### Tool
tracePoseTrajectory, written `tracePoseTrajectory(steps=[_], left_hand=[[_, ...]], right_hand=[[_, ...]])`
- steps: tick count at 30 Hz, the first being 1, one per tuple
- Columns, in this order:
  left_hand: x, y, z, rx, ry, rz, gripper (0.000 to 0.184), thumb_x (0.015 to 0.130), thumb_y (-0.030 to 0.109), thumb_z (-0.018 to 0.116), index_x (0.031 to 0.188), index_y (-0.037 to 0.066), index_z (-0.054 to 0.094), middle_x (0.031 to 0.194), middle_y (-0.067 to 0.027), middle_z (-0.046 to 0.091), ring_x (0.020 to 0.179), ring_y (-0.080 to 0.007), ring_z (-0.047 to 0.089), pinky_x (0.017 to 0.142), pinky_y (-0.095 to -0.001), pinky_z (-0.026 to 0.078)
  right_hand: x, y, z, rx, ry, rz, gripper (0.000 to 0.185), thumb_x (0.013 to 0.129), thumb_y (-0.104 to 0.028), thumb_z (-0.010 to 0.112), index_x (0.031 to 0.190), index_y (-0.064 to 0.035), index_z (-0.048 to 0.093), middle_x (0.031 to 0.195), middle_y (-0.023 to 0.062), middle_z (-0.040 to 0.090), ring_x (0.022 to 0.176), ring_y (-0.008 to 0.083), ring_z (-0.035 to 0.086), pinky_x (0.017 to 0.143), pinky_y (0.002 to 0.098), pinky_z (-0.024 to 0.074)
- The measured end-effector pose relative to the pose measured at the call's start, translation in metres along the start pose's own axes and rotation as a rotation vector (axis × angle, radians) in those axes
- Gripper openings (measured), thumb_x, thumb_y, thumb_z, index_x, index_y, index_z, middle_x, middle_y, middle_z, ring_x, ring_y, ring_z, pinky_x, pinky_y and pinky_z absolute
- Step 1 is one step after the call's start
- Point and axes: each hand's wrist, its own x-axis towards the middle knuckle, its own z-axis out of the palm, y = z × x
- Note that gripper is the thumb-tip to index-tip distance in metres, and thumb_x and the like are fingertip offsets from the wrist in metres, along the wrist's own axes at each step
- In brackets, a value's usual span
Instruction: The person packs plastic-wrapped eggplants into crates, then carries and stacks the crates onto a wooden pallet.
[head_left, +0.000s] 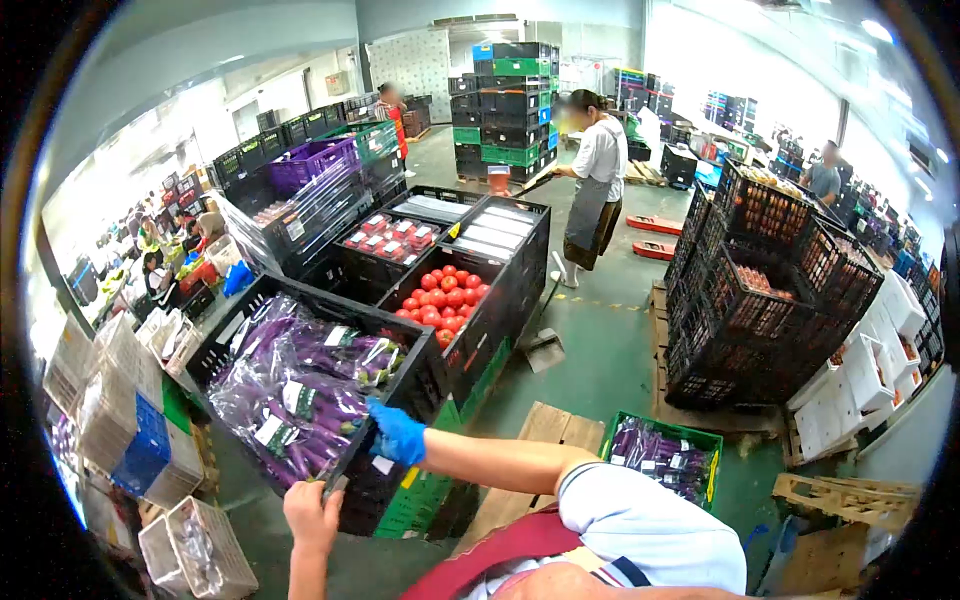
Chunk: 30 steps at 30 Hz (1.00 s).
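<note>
A black plastic crate [412, 382] full of bagged purple eggplants [300, 375] is on top of a stack in front of me, its near side tilted toward me. White labels show on the clear bags. My right hand [398, 434], in a blue glove, grips the crate's near right rim, fingers hooked over the edge. Bare, my left hand [315, 512] closes on the near corner of the same crate, the thumb side up. Part of the fingers of both hands is hidden by the rim.
Beyond stand crates of tomatoes [440, 298] and packed red trays [390, 238]. A green crate of bagged eggplants [665, 460] lies at right on the floor, near a wooden pallet [555, 435]. Stacked black crates [750, 300] rise farther right. A person in an apron [600, 170] stands ahead.
</note>
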Motion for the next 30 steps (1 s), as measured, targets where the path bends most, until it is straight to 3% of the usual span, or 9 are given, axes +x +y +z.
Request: tracePoseTrajectory(steps=[2, 6, 8, 11, 14, 19, 21, 24, 30], left_hand=[[0.009, 0.02, -0.008, -0.022, -0.001, -0.041, 0.021, 0.061, 0.016, 0.064, 0.07, 0.0, 0.053, 0.062, -0.0141, 0.05, 0.061, -0.0322, 0.048, 0.056, -0.0409, 0.036], [0.036, 0.05, -0.018, -0.268, -0.491, 0.043, 0.021, 0.07, 0.024, 0.059, 0.072, 0.002, 0.057, 0.065, -0.0137, 0.054, 0.065, -0.031, 0.052, 0.059, -0.0406, 0.039], [0.059, 0.049, -0.03, -0.407, -0.442, 0.01, 0.019, 0.073, 0.023, 0.057, 0.074, 0.004, 0.059, 0.066, -0.013, 0.055, 0.065, -0.0286, 0.053, 0.059, -0.0386, 0.04], [0.107, -0.008, -0.043, -0.29, -0.358, -0.347, 0.022, 0.075, 0.024, 0.055, 0.083, 0.004, 0.062, 0.076, -0.013, 0.059, 0.071, -0.0249, 0.056, 0.067, -0.034, 0.043], [0.14, -0.125, -0.024, -0.029, -0.06, -0.275, 0.033, 0.077, 0.029, 0.054, 0.093, 0.0, 0.058, 0.091, -0.0165, 0.058, 0.085, -0.0288, 0.055, 0.075, -0.0347, 0.042], [0.172, -0.277, 0.017, 0.468, -0.309, -0.728, 0.067, 0.081, 0.051, 0.036, 0.124, 0.001, 0.032, 0.12, -0.0202, 0.043, 0.111, -0.0331, 0.041, 0.09, -0.0444, 0.033], [0.171, -0.366, 0.053, 0.289, -0.387, -0.604, 0.064, 0.079, 0.049, 0.04, 0.11, -0.007, 0.044, 0.102, -0.0284, 0.051, 0.098, -0.0379, 0.049, 0.085, -0.0416, 0.037], [0.191, -0.349, 0.057, 0.303, -0.336, -0.577, 0.048, 0.072, 0.038, 0.053, 0.081, -0.01, 0.056, 0.081, -0.028, 0.056, 0.08, -0.0385, 0.055, 0.07, -0.0415, 0.042], [0.2, -0.393, 0.09, 0.17, -0.269, -0.59, 0.038, 0.067, 0.03, 0.061, 0.079, -0.006, 0.057, 0.079, -0.0234, 0.057, 0.079, -0.0356, 0.056, 0.068, -0.0403, 0.043]], right_hand=[[-0.011, -0.012, 0.004, -0.035, -0.017, 0.013, 0.033, 0.09, -0.031, 0.033, 0.103, -0.0054, 0.05, 0.1, 0.0139, 0.057, 0.09, 0.0274, 0.056, 0.08, 0.0442, 0.0446], [-0.032, -0.043, -0.034, -0.199, 0.073, -0.07, 0.02, 0.087, -0.026, 0.042, 0.084, -0.0068, 0.048, 0.082, 0.0111, 0.055, 0.078, 0.0253, 0.055, 0.073, 0.0449, 0.0456], [-0.039, -0.061, -0.056, -0.198, 0.088, -0.092, 0.02, 0.086, -0.027, 0.045, 0.083, -0.0076, 0.047, 0.077, 0.0096, 0.052, 0.073, 0.0245, 0.054, 0.068, 0.043, 0.0465], [-0.034, -0.092, -0.092, -0.344, 0.242, -0.108, 0.029, 0.085, -0.037, 0.046, 0.082, -0.0083, 0.047, 0.08, 0.011, 0.054, 0.07, 0.0248, 0.055, 0.063, 0.0386, 0.0482], [-0.047, -0.118, -0.103, -0.391, 0.442, -0.186, 0.034, 0.082, -0.043, 0.049, 0.074, -0.0096, 0.049, 0.07, 0.0092, 0.056, 0.065, 0.0192, 0.056, 0.056, 0.0328, 0.0485], [-0.039, -0.134, -0.129, -0.453, 0.53, -0.275, 0.033, 0.082, -0.042, 0.049, 0.074, -0.0102, 0.046, 0.061, 0.0036, 0.05, 0.05, 0.0165, 0.05, 0.049, 0.0305, 0.0472], [-0.05, -0.135, -0.116, -0.45, 0.514, -0.252, 0.033, 0.082, -0.043, 0.048, 0.075, -0.0101, 0.046, 0.06, 0.0037, 0.049, 0.05, 0.016, 0.049, 0.05, 0.0292, 0.0466], [-0.051, -0.134, -0.12, -0.502, 0.57, -0.285, 0.037, 0.082, -0.044, 0.048, 0.079, -0.007, 0.048, 0.068, 0.0053, 0.053, 0.055, 0.016, 0.051, 0.052, 0.0289, 0.0459], [-0.052, -0.135, -0.119, -0.528, 0.507, -0.304, 0.047, 0.081, -0.049, 0.047, 0.086, -0.0025, 0.051, 0.087, 0.0109, 0.057, 0.073, 0.015, 0.053, 0.064, 0.0295, 0.0444]])
